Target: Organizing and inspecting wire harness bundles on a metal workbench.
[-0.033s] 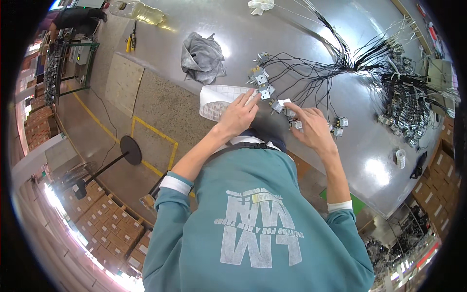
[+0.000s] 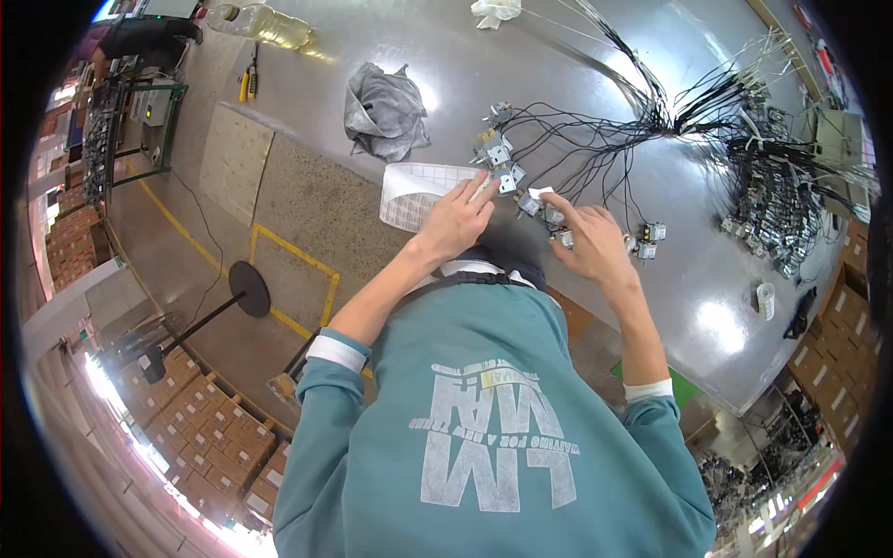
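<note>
A sheet of white stickers (image 2: pixel 409 197) with a curled end lies at the table's near edge. My left hand (image 2: pixel 456 221) grips its right end, fingertips beside a small metal box-like part (image 2: pixel 507 179). My right hand (image 2: pixel 595 244) has its index finger stretched out and its thumb apart. At that fingertip is a small white sticker (image 2: pixel 539 192), against another metal part (image 2: pixel 528 205). The thumb is close to a further metal part (image 2: pixel 564 239). Thin black cables (image 2: pixel 577 139) run from several such parts to a bundle at the right.
A crumpled grey cloth (image 2: pixel 386 112) lies ahead on the metal table (image 2: pixel 456 65). Yellow-handled cutters (image 2: pixel 248 74) and a bottle of yellowish liquid (image 2: pixel 260 25) are far left. A heap of cabled parts (image 2: pixel 781 214) and a white roll (image 2: pixel 765 301) lie at the right.
</note>
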Available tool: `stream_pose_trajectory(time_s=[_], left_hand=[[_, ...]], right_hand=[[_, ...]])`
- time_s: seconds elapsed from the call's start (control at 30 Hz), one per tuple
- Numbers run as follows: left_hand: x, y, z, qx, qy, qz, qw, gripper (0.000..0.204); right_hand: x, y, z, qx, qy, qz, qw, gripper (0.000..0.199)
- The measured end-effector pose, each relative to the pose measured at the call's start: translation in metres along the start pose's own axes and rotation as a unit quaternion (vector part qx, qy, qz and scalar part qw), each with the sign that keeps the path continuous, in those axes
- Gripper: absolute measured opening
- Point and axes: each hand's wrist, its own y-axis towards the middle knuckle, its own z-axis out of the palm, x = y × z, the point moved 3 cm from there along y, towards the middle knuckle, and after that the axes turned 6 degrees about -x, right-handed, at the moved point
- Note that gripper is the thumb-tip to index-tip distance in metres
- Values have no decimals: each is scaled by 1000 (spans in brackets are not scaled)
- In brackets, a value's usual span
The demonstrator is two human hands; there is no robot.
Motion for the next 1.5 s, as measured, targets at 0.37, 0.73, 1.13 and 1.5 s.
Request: stream_pose_trajectory(time_s=[0.37, 0.73, 1.13, 1.5], left_hand=[[-12, -3, 15, 47, 0, 72, 996, 36], [-9, -7, 19, 34, -36, 60, 997, 27], [-16, 1, 17, 62, 57, 92, 992, 39], [-20, 6, 22, 62, 54, 98, 992, 34]], right_hand=[[17, 38, 53, -299, 193, 76, 932, 23], [4, 47, 102, -303, 298, 177, 888, 22], [17, 48, 94, -314, 204, 157, 914, 23], [-3, 39, 60, -361, 258, 115, 889, 32]])
